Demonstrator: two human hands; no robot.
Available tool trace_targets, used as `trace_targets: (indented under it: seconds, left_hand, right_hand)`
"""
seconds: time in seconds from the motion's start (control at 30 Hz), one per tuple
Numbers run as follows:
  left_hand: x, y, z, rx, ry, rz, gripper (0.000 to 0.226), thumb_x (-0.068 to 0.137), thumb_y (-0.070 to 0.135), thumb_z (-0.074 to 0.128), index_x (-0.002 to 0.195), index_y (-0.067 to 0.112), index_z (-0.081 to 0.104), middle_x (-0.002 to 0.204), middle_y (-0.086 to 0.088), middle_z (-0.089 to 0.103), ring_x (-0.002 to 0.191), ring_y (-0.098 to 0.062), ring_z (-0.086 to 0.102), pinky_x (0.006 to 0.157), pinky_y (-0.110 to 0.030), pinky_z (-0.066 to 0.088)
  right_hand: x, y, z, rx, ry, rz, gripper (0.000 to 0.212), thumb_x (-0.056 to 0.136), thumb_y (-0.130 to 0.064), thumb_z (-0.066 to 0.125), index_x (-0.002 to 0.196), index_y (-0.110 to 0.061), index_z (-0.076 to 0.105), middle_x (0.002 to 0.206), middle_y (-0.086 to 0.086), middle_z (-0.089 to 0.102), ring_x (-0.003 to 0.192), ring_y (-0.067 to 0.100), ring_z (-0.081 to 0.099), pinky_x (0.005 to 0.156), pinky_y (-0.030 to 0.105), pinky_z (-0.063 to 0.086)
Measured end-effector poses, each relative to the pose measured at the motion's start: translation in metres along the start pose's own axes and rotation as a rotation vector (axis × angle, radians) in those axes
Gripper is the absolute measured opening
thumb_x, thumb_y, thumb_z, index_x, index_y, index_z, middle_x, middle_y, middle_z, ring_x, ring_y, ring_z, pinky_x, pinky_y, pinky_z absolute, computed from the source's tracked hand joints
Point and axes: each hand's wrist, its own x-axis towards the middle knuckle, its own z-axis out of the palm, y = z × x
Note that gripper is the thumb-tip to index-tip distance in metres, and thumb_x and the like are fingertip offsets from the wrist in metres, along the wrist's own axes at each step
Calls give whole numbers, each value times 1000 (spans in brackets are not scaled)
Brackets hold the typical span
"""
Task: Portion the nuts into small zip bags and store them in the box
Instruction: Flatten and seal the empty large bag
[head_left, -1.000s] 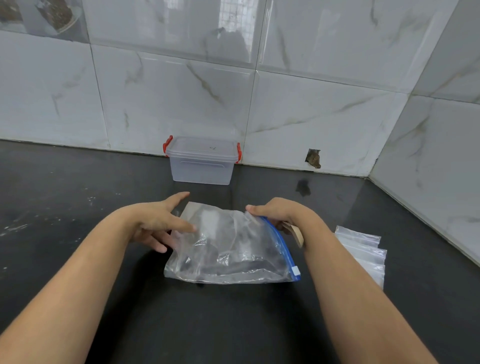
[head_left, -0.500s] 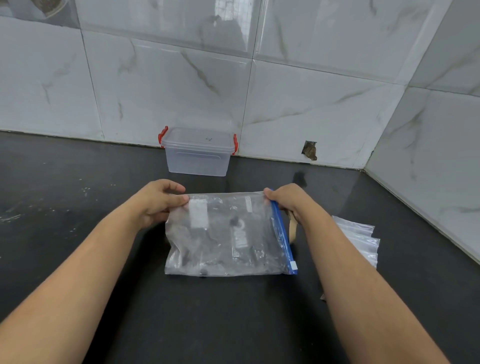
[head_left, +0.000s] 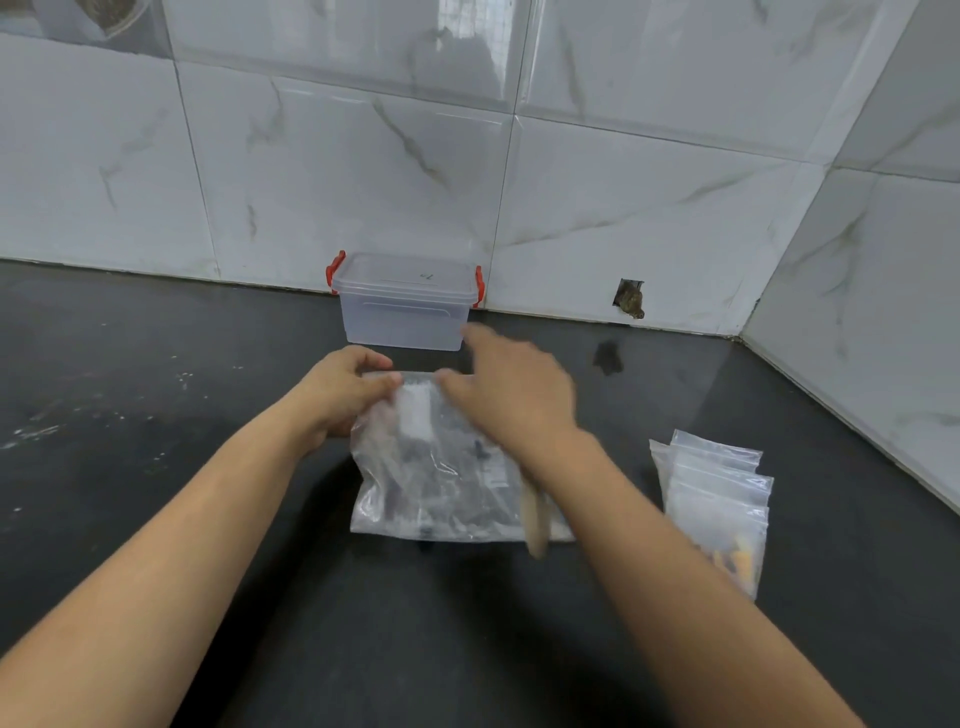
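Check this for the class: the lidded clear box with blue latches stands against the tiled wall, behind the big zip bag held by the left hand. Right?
One detail is wrong: the latches are red, not blue. The head view shows the clear box, lid on, standing against the tiled wall, behind the big zip bag held by the left hand.

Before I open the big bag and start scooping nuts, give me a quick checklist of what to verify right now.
1. Large clear zip bag held steady: ok, left hand pinches its top left corner.
2. Right hand on the bag's zip: cannot tell, it is motion-blurred above the bag.
3. Wooden scoop handle within reach: ok, it lies by the bag's right edge, under the right forearm.
4. Stack of small clear zip bags ready: ok, on the black counter to the right.
5. Clear plastic box with red clips open to receive bags: not ok, lid is on.
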Motion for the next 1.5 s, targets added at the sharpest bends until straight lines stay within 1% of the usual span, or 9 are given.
trace_targets:
  seconds: [0.1,0.33,0.43,0.57,0.77,0.93,1.07,1.23,1.5]
  left_hand:
    - [2,-12,11,94,59,88,23,88,23,65,109,14,60,103,-11,65,85,-24,63,67,-31,51]
    - [-6,-13,13,758,411,366,23,93,33,54,105,16,61,106,-6,63,93,-26,59,74,-36,44]
    - [-32,6,38,663,230,608,35,96,39,41,113,16,62,115,-3,63,109,-23,56,88,-34,42]
    - [-50,-19,56,696,-143,397,79,89,65,16,150,16,21,156,0,25,145,-15,18,115,-28,14]
    - [-55,-39,43,1184,-185,290,120,48,90,-16,150,27,-12,160,5,-11,146,-13,-12,118,-42,-1]
    - [-54,-32,24,1218,-331,89,138,28,103,5,146,37,-20,155,5,-27,144,-27,-21,116,-53,-4]
    - [-49,-12,18,1308,-451,-47,152,17,104,18,146,35,-21,155,3,-28,142,-29,-26,111,-59,-13]
    - [-63,10,52,1077,-235,306,144,31,102,2,152,23,4,160,0,-4,147,-21,-4,117,-46,5]
    - [-74,-7,85,1065,-654,537,84,84,64,48,152,30,11,160,13,4,146,-8,-7,118,-40,-1]
  right_hand:
    - [-10,-6,39,50,-176,-170,51,93,-48,42,139,-26,40,119,8,64,108,30,59,81,38,45]
    - [-30,4,79,-76,-214,-193,55,97,-51,34,142,-20,35,112,12,67,98,35,61,66,35,33]
    - [-23,3,77,30,-266,-141,38,95,-42,42,121,-16,53,109,12,67,98,35,62,67,34,37]
    - [-13,22,76,443,-325,71,42,87,-22,55,129,-22,54,111,3,67,104,24,62,92,33,48]
    - [-10,45,78,609,-268,265,63,77,-17,66,137,-23,48,72,-14,44,74,12,51,75,25,44]
    - [-14,54,72,705,-217,362,57,79,-14,63,134,-22,50,114,0,61,82,10,55,64,17,41]
    - [-10,55,64,1025,-294,565,25,83,-14,67,108,-12,62,87,5,61,61,11,51,56,21,42]
    - [-13,71,27,1449,-349,837,29,85,-40,67,83,-12,56,47,-6,29,35,6,19,33,16,21]
    - [-38,59,-41,1630,15,640,34,98,-47,41,88,-17,55,41,-7,29,35,6,26,36,14,29]
